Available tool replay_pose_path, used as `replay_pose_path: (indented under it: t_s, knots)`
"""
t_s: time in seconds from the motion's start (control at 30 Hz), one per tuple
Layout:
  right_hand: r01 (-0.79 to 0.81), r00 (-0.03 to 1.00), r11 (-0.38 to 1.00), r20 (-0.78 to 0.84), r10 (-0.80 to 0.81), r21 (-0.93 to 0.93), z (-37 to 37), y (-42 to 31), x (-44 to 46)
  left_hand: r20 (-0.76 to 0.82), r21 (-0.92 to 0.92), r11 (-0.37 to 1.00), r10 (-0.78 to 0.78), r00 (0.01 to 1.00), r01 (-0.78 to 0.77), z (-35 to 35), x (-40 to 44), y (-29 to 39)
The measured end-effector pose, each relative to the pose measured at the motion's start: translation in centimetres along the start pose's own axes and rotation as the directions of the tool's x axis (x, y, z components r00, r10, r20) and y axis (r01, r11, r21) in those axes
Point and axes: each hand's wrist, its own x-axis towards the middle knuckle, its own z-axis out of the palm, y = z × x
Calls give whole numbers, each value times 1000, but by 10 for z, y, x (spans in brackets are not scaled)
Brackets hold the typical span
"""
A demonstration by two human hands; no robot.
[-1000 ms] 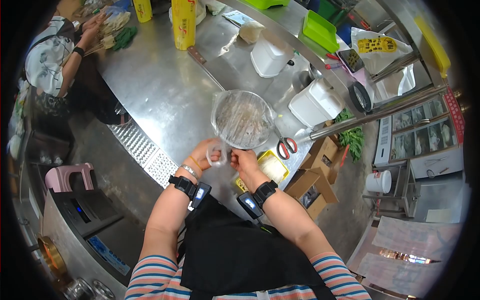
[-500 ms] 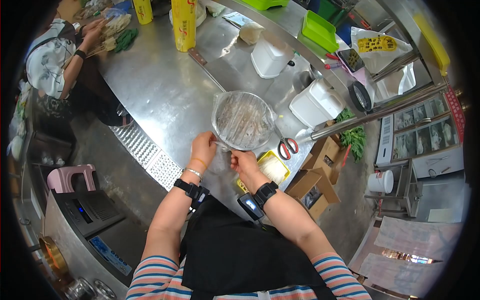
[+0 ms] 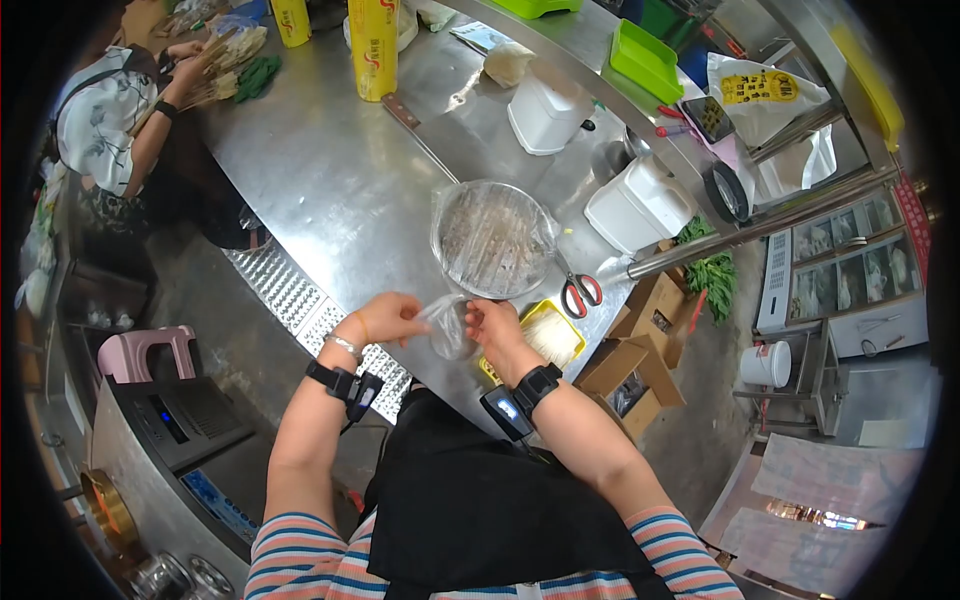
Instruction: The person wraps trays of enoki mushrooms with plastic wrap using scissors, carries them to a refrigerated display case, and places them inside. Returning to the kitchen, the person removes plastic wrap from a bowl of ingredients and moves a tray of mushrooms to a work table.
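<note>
Between my two hands hangs a small clear plastic bag, thin and crumpled, just in front of the bowl. The fingertips of my left hand are pinched at its left side. My right hand, fingers curled, grips its right edge. Beyond them stands a round bowl covered in wrinkled clear film, its brownish contents blurred by the film. To the right of my right hand is a yellow tray holding thin white strands. Scissors with red and black handles lie beside the bowl.
A cleaver lies behind the bowl. Two white plastic containers stand on the right, and yellow film rolls at the back. A co-worker handles sticks at the far left. Cardboard boxes sit beyond the table's right edge.
My left hand has moved left and down, away from the bowl, and the clear bag now shows spread between my hands. My right hand has barely shifted.
</note>
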Motion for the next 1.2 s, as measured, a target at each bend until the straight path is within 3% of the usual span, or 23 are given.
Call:
replay_pose_path:
  t_s: [0.07,0.1,0.13,0.17,0.23,0.27,0.3,0.33,0.37,0.4,0.47,0.5,0.57,0.7,0.77,0.8,0.87,0.93,1.0,1.07,1.1,1.17,1.2]
  knots:
    - [-15,1000,1000,1,15,12,1,-2,-3,14,-57,996,-64,998,65,-1,-2,4]
    - [-33,999,999,25,33,1,-1,-3,-2,-231,143,990,55,971,-22,-3,10,-4]
    - [-52,997,999,48,52,-11,-3,-2,0,-433,351,935,212,876,-53,-5,19,-11]
    - [-53,997,998,49,54,-16,-7,0,5,-436,347,936,210,875,-52,-2,27,-17]
    - [-26,998,999,51,24,34,-13,2,12,-486,623,781,428,762,-41,6,37,-16]
    - [-24,998,999,54,22,30,-15,4,15,-491,621,782,428,759,-40,9,43,-13]
    - [-15,999,999,44,13,35,-13,2,13,-483,197,973,206,851,-123,13,47,-3]
    - [-8,999,999,31,7,42,-14,2,11,-358,-277,953,14,934,-121,17,50,6]
    - [-8,1000,999,29,7,39,-15,2,12,-233,-450,890,-39,972,-72,20,50,12]
    - [-18,998,1000,53,17,24,-19,3,16,-233,-452,889,-39,972,-73,23,55,7]
    - [-22,997,1000,77,21,9,-19,2,16,-195,-627,775,-61,979,-77,29,75,-9]
    - [-16,999,1000,40,17,-11,-19,1,15,-195,-627,775,-56,979,-80,33,80,-11]
    - [-12,1000,999,0,12,-32,-21,-1,13,-414,-617,766,-124,902,-178,41,90,-16]
    - [11,999,994,-41,-16,-113,-28,-7,5,-497,-565,820,-253,830,-88,25,77,-1]
    - [9,999,989,-38,-15,-145,-29,-17,-6,-439,-814,549,-364,821,-192,11,81,-10]
    - [109,993,980,-24,-114,-164,-26,-25,-15,-441,-815,546,-365,820,-195,5,84,-13]
    - [207,977,961,-3,-212,-185,-26,-35,-27,-302,-945,244,-385,872,-220,-5,87,-21]
    - [104,993,989,-60,-98,106,-32,-44,-33,-308,-938,265,-347,886,-222,-10,93,-34]
    - [53,998,986,-52,-45,158,-50,-51,-27,-307,-932,287,-307,901,-219,-18,105,-64]
    - [37,997,937,-83,-9,348,-54,-67,-34,-381,-912,198,-92,920,-358,-32,121,-109]
    - [14,1000,903,-28,-2,430,-53,-76,-41,-376,-914,201,-89,923,-353,-32,112,-99]
    - [79,995,885,-96,-39,459,-61,-79,-40,-492,-859,91,-422,762,-505,-37,68,-51]
    - [141,985,865,-160,-72,481,-64,-80,-39,-494,-858,96,-421,761,-504,-35,48,-30]
